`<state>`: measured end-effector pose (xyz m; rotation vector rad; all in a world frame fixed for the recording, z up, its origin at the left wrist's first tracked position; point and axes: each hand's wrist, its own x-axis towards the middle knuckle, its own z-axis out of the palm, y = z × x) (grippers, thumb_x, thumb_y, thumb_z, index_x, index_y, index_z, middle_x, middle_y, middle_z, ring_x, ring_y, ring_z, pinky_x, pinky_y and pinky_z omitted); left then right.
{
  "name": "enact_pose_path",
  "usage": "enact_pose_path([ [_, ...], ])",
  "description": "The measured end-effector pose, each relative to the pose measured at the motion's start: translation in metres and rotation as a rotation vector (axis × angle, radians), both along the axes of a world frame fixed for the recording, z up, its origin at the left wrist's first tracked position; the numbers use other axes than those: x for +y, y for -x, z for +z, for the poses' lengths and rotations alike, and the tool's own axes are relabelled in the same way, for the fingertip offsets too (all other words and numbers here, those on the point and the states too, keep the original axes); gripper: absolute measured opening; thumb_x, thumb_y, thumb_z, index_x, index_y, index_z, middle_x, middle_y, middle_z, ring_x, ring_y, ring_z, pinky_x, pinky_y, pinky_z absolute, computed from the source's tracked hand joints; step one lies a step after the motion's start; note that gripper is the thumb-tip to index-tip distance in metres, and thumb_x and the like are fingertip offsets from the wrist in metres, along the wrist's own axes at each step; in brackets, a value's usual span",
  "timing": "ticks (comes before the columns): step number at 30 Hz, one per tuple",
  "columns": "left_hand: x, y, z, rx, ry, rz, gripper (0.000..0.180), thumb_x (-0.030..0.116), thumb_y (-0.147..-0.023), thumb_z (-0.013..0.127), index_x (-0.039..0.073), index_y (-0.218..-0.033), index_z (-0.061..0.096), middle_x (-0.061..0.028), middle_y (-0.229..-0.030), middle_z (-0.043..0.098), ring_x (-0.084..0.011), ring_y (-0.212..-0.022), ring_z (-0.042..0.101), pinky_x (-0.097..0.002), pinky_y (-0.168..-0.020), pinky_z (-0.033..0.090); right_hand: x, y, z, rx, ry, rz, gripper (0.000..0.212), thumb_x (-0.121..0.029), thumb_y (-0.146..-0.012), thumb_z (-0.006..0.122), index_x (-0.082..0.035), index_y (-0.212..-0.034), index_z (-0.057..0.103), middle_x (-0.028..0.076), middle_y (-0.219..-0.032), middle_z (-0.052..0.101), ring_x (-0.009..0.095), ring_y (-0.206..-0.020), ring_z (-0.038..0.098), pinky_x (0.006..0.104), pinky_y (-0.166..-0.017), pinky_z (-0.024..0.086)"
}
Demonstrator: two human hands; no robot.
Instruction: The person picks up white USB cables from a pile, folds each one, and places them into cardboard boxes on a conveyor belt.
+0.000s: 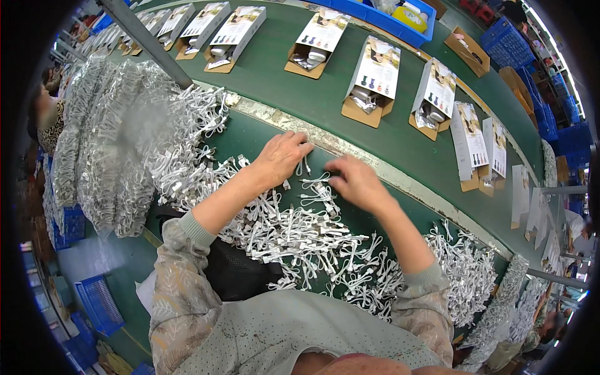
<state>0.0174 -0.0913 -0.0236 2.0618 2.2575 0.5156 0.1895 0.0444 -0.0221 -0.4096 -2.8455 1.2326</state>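
Note:
Short white USB cables, each folded into a small bundle, lie in a large loose pile [294,234] on the green work surface in front of me. My left hand [282,157] is above the far edge of the pile, its fingers bent down and closed on one white USB cable [303,165] whose loop shows below the fingertips. To its right, my right hand [358,182] has its forefinger and thumb apart, with nothing visible between them. Close by its fingertips lie a few more cable bundles [317,192] on the surface.
A worn metal rail [337,145] separates my surface from a green conveyor [281,94]. Open printed boxes [377,69] with white items inside stand along the conveyor. Clear bags of cables [106,144] are stacked at left. A blue bin [400,28] sits at the far side.

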Motion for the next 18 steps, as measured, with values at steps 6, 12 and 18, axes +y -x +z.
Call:
enact_pose_path([
  [6,-0.015,0.013,-0.004,-0.105,0.204,0.189,0.012,0.013,-0.078,0.06,0.004,-0.085,0.056,-0.013,-0.082,0.059,-0.0331,-0.076,0.06,-0.0432,-0.067,0.047,-0.01,-0.038,-0.013,-0.024,0.139,-0.276,0.018,-0.013,-0.08,0.063,-0.005,-0.096,0.062,0.01,-0.079,0.063,0.024,-0.065,0.061,0.0322,-0.061,0.05],
  [12,-0.019,0.011,0.011,-0.442,0.27,0.377,0.017,0.019,-0.077,0.062,0.002,-0.079,0.062,-0.0139,-0.07,0.064,-0.0317,-0.07,0.062,-0.0397,-0.067,0.049,0.035,0.008,-0.018,0.162,1.414,-0.625,0.02,-0.013,-0.087,0.06,0.0,-0.103,0.057,0.003,-0.08,0.06,0.008,-0.068,0.057,0.0206,-0.062,0.051],
  [18,-0.013,0.009,0.025,-0.504,0.213,0.438,0.015,0.017,-0.075,0.06,0.002,-0.077,0.061,-0.0125,-0.067,0.063,-0.0284,-0.064,0.062,-0.0367,-0.062,0.048,0.08,0.09,-0.053,0.415,1.612,-0.921,0.011,-0.006,-0.084,0.06,0.003,-0.09,0.058,0.008,-0.075,0.06,0.014,-0.063,0.06,0.0252,-0.054,0.056],
])
